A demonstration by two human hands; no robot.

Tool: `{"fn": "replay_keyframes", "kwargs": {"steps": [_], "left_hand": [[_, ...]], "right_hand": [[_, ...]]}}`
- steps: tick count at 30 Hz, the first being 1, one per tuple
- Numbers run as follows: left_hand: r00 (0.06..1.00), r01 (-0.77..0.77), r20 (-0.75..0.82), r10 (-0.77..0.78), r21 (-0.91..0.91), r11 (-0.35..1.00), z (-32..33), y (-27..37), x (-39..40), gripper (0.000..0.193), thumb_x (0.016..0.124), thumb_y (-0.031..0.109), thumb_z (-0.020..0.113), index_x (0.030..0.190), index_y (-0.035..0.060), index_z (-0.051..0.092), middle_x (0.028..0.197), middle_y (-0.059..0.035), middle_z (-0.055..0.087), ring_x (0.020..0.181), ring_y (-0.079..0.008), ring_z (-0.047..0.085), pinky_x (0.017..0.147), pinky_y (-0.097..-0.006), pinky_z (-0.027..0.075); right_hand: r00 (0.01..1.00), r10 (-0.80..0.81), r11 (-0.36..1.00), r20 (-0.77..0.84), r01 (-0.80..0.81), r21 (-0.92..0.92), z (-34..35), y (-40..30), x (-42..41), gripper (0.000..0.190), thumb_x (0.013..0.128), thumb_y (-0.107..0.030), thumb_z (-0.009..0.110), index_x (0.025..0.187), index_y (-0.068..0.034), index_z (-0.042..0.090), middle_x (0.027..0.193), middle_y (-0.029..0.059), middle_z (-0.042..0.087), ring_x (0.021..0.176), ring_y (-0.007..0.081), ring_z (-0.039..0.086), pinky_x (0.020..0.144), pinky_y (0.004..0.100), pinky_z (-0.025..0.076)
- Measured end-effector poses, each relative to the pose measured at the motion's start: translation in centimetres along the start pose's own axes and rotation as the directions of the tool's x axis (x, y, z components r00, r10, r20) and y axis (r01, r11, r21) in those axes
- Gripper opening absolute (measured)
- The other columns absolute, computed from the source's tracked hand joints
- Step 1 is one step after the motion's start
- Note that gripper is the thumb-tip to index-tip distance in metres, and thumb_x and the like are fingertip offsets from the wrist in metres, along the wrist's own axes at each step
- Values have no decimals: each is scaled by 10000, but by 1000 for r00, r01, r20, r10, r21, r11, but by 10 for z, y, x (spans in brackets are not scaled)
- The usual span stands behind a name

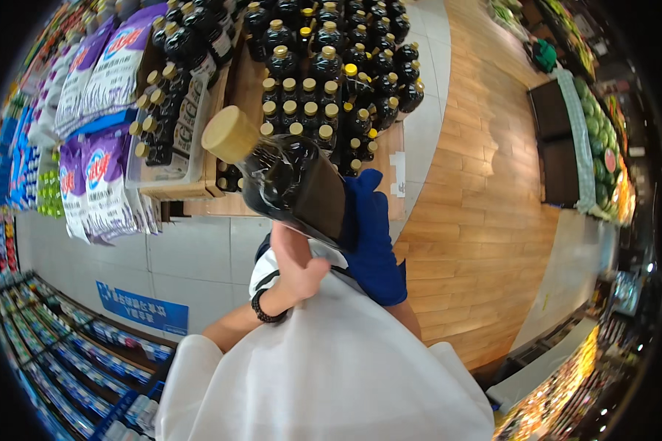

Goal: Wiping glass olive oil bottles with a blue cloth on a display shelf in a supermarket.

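Note:
A large plastic bottle of dark liquid (pixel 289 182) with a gold cap tilts before me, its cap towards the upper left. My right hand (pixel 374 237), in a blue glove, grips its lower end. Bare, with a dark beaded bracelet (pixel 267 308) at the wrist, my left hand (pixel 298 267) is just below the bottle's side. Its fingers pass close to or under the bottle, and blur hides whether they hold it. Rows of similar dark bottles (pixel 300 110) with gold and yellow caps stand on a wooden display (pixel 383 201) beyond.
On the left, a clear plastic bin (pixel 198 160) holds smaller dark bottles beside purple-and-white bags (pixel 102 187). A blue floor sign (pixel 143 307) lies on grey tiles. Stocked shelves (pixel 71 353) line the lower left. A produce stand (pixel 568 143) with green melons is across the wooden floor (pixel 474 193).

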State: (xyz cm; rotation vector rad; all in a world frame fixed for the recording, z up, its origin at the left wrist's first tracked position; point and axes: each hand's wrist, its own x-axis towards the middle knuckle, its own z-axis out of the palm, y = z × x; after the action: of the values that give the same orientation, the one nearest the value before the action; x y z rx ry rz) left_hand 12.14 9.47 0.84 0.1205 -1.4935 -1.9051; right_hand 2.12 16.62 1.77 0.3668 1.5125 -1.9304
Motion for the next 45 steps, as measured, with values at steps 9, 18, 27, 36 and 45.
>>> {"fn": "replay_keyframes", "kwargs": {"steps": [9, 18, 27, 36, 45], "left_hand": [[958, 249, -127, -259, -88, 965, 14, 26, 43, 408, 860, 86, 744, 1207, -35, 566, 1056, -103, 705, 948, -155, 673, 860, -295, 533], [844, 451, 306, -441, 42, 892, -13, 41, 33, 485, 792, 134, 801, 1199, -16, 586, 1035, -85, 689, 938, -141, 642, 846, -293, 509], [462, 883, 766, -447, -349, 314, -15, 15, 40, 652, 804, 150, 769, 1328, -57, 442, 1089, -231, 662, 1025, -309, 678, 923, -420, 560], [417, 906, 604, -679, -220, 361, -18, 20, 54, 581, 790, 166, 781, 1270, -48, 535, 1067, -213, 680, 948, -288, 701, 875, -389, 563], [832, 293, 234, -503, 584, 757, -1, 22, 54, 460, 727, 139, 815, 1064, -47, 563, 854, -230, 708, 764, -395, 716, 657, -377, 564]], "right_hand": [[893, -450, 823, -4, 414, -389, 0, -24, -46, 475, 1079, -412, 386, 1119, -15, 643, 1021, 56, 708, 817, 131, 645, 724, 316, 514], [748, -648, 706, 146, 661, -255, -8, -77, -35, 346, 1035, -227, 517, 1289, 6, 539, 964, 113, 711, 804, 170, 685, 797, 284, 543], [804, -292, 929, 518, 110, 353, 10, -63, -18, 573, 1048, -565, 323, 1041, -52, 579, 965, 132, 672, 896, 192, 645, 816, 315, 531], [943, -198, 963, 268, 136, 235, 8, -54, -10, 588, 1004, -609, 420, 1128, -57, 581, 969, 99, 683, 850, 147, 672, 747, 276, 552], [857, -515, 855, 23, 515, -51, 1, -4, 18, 230, 1022, -173, 529, 1203, -33, 518, 1054, 67, 599, 993, 157, 588, 870, 279, 472]]}}
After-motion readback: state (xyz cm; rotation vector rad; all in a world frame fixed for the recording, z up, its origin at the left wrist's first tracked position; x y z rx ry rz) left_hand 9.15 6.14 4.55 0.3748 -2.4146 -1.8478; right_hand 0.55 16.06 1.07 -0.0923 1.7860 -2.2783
